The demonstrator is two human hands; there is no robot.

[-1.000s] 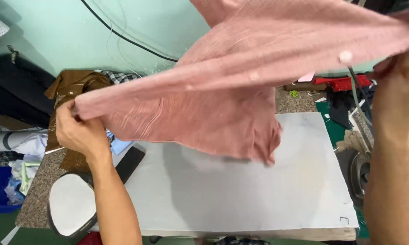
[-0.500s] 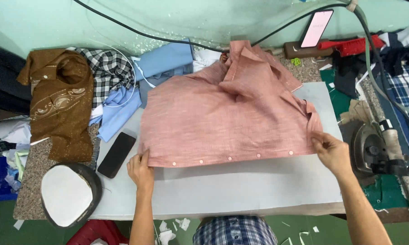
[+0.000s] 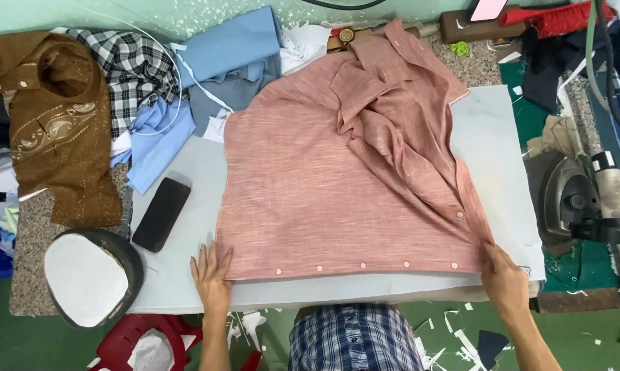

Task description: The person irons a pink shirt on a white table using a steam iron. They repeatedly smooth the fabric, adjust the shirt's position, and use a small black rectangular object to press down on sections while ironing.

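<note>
A pink buttoned shirt (image 3: pixel 324 185) lies spread on the white padded board (image 3: pixel 509 151), its buttoned edge along the near side and its collar bunched toward the far right. My left hand (image 3: pixel 212 275) rests flat, fingers apart, on the shirt's near left corner. At the near right corner my right hand (image 3: pixel 506 278) pinches the shirt's edge.
A black phone (image 3: pixel 161 214) lies on the board to the left. A brown shirt (image 3: pixel 56 130), checked cloth (image 3: pixel 135 69) and blue cloth (image 3: pixel 217 62) pile up at the far left. An iron (image 3: pixel 581 203) sits at the right. A dark oval pad (image 3: pixel 90 275) is near left.
The shirt went from held up in the air to spread flat on the board. Both hands drew its buttoned edge toward the near side of the board.
</note>
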